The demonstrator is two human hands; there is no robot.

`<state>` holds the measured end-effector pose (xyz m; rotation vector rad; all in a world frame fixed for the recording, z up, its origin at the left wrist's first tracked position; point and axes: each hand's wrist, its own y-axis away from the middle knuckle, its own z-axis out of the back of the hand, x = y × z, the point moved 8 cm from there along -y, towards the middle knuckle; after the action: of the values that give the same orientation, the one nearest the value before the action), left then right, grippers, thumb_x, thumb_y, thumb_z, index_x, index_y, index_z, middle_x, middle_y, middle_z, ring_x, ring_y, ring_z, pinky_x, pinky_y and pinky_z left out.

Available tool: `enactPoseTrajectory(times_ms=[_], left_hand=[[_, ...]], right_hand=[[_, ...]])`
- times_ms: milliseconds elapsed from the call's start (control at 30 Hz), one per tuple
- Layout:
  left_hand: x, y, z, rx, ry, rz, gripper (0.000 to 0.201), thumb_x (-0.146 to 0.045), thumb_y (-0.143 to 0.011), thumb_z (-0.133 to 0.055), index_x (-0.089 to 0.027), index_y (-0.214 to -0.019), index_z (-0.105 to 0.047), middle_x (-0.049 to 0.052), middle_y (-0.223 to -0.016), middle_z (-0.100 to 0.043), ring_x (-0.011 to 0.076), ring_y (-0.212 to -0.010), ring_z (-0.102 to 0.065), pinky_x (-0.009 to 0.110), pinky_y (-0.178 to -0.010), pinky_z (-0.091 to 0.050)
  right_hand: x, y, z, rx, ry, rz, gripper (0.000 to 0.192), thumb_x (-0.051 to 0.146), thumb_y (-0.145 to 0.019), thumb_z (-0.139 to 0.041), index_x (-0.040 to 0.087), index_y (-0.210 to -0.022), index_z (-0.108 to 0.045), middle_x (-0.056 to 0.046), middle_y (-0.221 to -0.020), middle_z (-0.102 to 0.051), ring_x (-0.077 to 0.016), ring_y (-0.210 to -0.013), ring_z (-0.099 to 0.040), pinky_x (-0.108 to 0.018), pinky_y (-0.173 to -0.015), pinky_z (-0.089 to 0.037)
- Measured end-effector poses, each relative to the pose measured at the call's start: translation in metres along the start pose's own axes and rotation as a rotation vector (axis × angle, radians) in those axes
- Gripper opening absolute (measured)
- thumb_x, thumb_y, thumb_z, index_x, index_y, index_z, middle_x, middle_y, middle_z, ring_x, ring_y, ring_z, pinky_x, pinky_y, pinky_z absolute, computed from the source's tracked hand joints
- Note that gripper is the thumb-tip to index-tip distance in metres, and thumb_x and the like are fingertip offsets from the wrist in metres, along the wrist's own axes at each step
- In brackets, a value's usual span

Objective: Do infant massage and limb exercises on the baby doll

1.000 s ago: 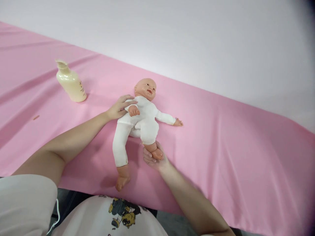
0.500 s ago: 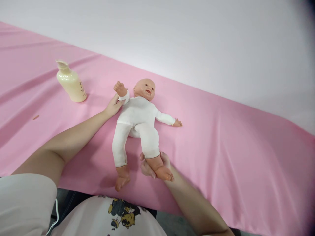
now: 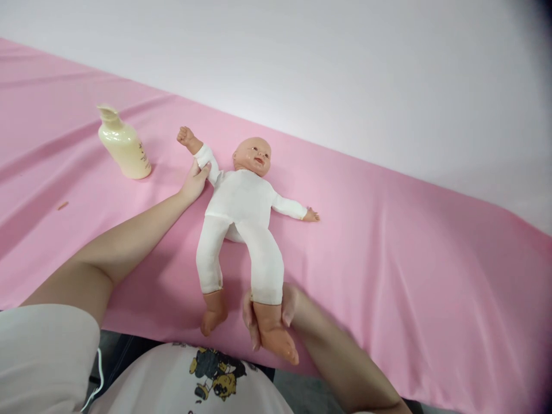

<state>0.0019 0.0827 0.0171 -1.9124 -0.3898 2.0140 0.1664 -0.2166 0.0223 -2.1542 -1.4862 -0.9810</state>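
A baby doll (image 3: 241,198) with a white cloth body lies face up on the pink cloth, its head away from me. My left hand (image 3: 195,183) is closed round its white sleeve on the left of the picture, thumb on top; that doll arm points up and outward. Lower down, my right hand (image 3: 288,303) grips the doll's leg on the right near the ankle, fingers on both sides and partly hidden beneath it. The doll's other leg and other arm are untouched and rest to the sides.
A cream pump bottle (image 3: 125,146) stands left of the doll, beyond my left forearm. A small brownish piece (image 3: 62,205) lies on the pink cloth (image 3: 414,276) at the far left. Behind the cloth is a pale white surface (image 3: 345,75).
The doll's arm in my left hand has swung outward to the left. Its leg in my right hand has come down toward me and straightened. The bottle stays where it was.
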Motion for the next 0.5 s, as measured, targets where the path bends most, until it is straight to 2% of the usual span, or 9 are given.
enactPoseTrajectory(times_ms=[67, 133, 233, 333, 433, 500], left_hand=[[0.005, -0.001, 0.001, -0.007, 0.025, 0.035, 0.057, -0.07, -0.093, -0.049, -0.023, -0.125, -0.049, 0.012, -0.121, -0.065, 0.0287, -0.121, -0.062, 0.05, -0.105, -0.052], [0.011, -0.002, 0.003, -0.029, 0.084, 0.079, 0.055, -0.067, -0.09, -0.056, -0.021, -0.12, -0.05, 0.011, -0.115, -0.066, 0.0296, -0.116, -0.064, 0.051, -0.102, -0.054], [0.014, -0.002, 0.004, -0.062, 0.139, 0.098, 0.054, -0.057, -0.082, -0.072, -0.02, -0.116, -0.052, 0.009, -0.108, -0.065, 0.0299, -0.112, -0.065, 0.05, -0.099, -0.055], [0.013, -0.001, 0.002, -0.05, 0.117, 0.07, 0.056, -0.048, -0.078, -0.078, -0.02, -0.119, -0.053, 0.009, -0.109, -0.066, 0.0291, -0.112, -0.065, 0.049, -0.1, -0.055], [0.004, 0.001, -0.004, 0.022, 0.089, 0.018, 0.055, -0.046, -0.082, -0.073, -0.019, -0.126, -0.054, 0.011, -0.118, -0.068, 0.0281, -0.116, -0.065, 0.049, -0.103, -0.053], [-0.009, 0.005, -0.01, 0.087, 0.037, -0.056, 0.055, -0.049, -0.085, -0.07, -0.018, -0.129, -0.056, 0.014, -0.126, -0.067, 0.0289, -0.12, -0.064, 0.049, -0.107, -0.052]], right_hand=[[-0.013, 0.002, -0.008, 0.136, 0.014, -0.066, 0.035, 0.038, -0.081, -0.073, 0.017, -0.107, -0.062, -0.013, -0.099, -0.079, -0.0239, -0.108, -0.074, -0.033, -0.089, -0.056], [-0.022, 0.006, -0.02, 0.318, 0.006, -0.099, 0.046, 0.03, -0.071, -0.084, 0.017, -0.109, -0.061, -0.014, -0.102, -0.08, -0.0249, -0.105, -0.076, -0.032, -0.088, -0.058], [-0.019, 0.014, -0.033, 0.568, 0.002, -0.064, 0.056, 0.021, -0.07, -0.082, 0.019, -0.119, -0.057, -0.007, -0.106, -0.078, -0.0222, -0.107, -0.076, -0.035, -0.084, -0.057], [-0.014, 0.016, -0.032, 0.64, -0.002, -0.025, 0.057, 0.024, -0.077, -0.073, 0.022, -0.13, -0.05, -0.003, -0.115, -0.074, -0.0195, -0.115, -0.072, -0.043, -0.082, -0.052], [-0.014, 0.015, -0.027, 0.706, -0.024, 0.022, 0.057, 0.03, -0.074, -0.079, 0.021, -0.124, -0.054, -0.006, -0.109, -0.077, -0.0191, -0.105, -0.076, -0.038, -0.078, -0.055], [-0.017, 0.016, -0.025, 0.765, 0.0, 0.056, 0.054, 0.037, -0.074, -0.08, 0.023, -0.12, -0.055, -0.007, -0.103, -0.078, -0.0189, -0.098, -0.078, -0.033, -0.074, -0.057]])
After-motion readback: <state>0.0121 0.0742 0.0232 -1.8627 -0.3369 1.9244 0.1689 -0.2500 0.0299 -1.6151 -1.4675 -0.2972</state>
